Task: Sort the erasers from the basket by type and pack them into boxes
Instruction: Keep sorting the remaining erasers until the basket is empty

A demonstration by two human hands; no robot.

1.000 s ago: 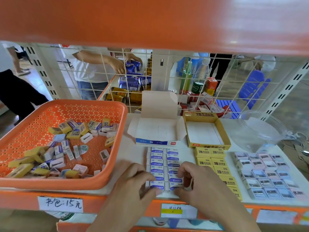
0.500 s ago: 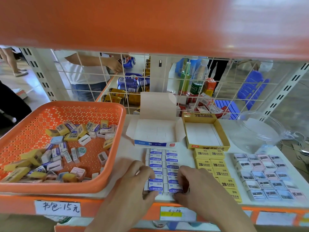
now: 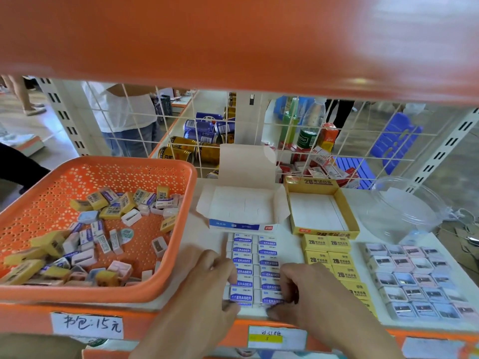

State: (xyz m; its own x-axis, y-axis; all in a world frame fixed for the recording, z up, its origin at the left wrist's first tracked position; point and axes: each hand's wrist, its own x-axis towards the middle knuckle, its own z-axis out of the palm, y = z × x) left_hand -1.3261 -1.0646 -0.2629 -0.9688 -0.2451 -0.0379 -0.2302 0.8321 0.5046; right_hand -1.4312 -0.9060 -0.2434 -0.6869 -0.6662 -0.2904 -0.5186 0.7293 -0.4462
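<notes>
Left hand (image 3: 207,281) and right hand (image 3: 311,294) gripped the blue-and-white erasers (image 3: 242,251) from either side at the near shelf edge, fingers curled. They were likely squaring the two columns for lifting into the open white box (image 3: 243,206) just beyond. The orange basket (image 3: 77,291) at left held unsorted pieces.

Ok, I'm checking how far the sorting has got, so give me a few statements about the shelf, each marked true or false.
1. The left hand and right hand both hold the near end of the blue-labelled erasers. True.
2. The yellow box already holds erasers. False: it is empty; the yellow erasers lie in rows in front of it.
3. The orange basket is empty. False: mixed erasers lie inside.
4. The white-and-blue box stands open behind the blue-labelled rows. True.
5. The yellow erasers lie left of the blue-labelled ones. False: right.
</notes>
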